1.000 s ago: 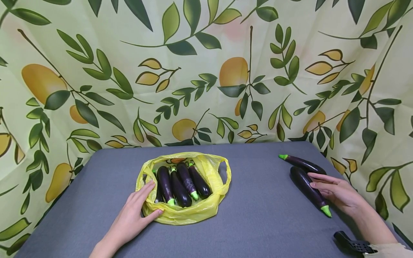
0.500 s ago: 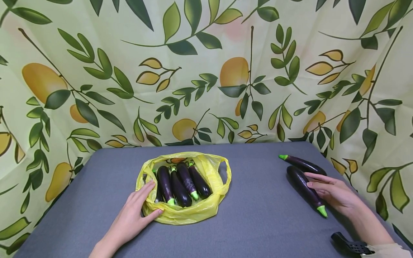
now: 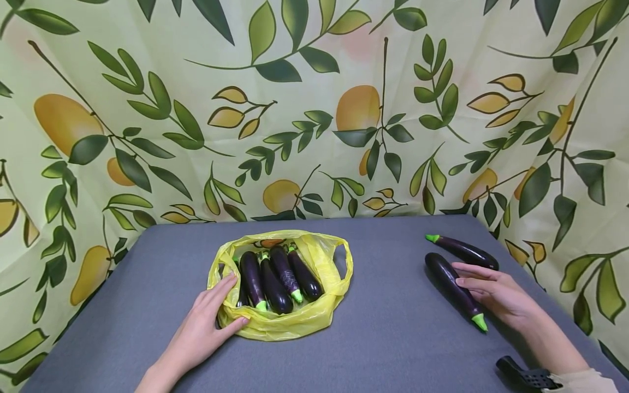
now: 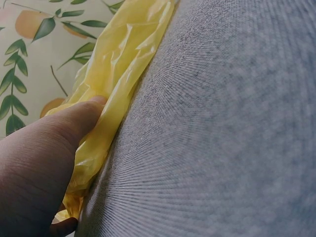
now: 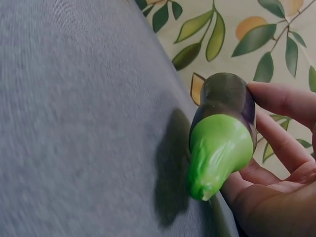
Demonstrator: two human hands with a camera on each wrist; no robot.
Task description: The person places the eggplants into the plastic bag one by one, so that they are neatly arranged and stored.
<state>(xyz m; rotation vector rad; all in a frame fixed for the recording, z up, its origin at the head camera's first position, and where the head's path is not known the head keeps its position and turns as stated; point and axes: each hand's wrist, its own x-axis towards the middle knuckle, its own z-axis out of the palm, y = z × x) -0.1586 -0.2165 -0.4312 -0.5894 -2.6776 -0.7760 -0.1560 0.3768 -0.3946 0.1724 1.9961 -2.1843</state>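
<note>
My right hand (image 3: 501,297) pinches a dark purple eggplant (image 3: 444,275) by its side. Its bright green stem end (image 5: 219,148) faces the right wrist camera, and a shadow beside it shows it is off the table. Behind this hand, a second eggplant (image 3: 464,251) lies on the cloth. Several more eggplants (image 3: 272,286) lie side by side inside an open yellow plastic bag (image 3: 304,322). My left hand (image 3: 201,322) rests against the bag's left side, fingers at the rim and thumb (image 4: 84,116) pressing its near wall. Parts of the bag's left edge are hidden by that hand.
The table (image 3: 378,338) has a grey-blue cloth. A curtain (image 3: 304,136) printed with leaves and fruit hangs along its back and sides. A black strap (image 3: 526,376) sits at the right wrist, by a light sleeve (image 3: 585,380).
My right hand has moved a little left with its eggplant, away from the one lying behind. The left hand and bag stay in place.
</note>
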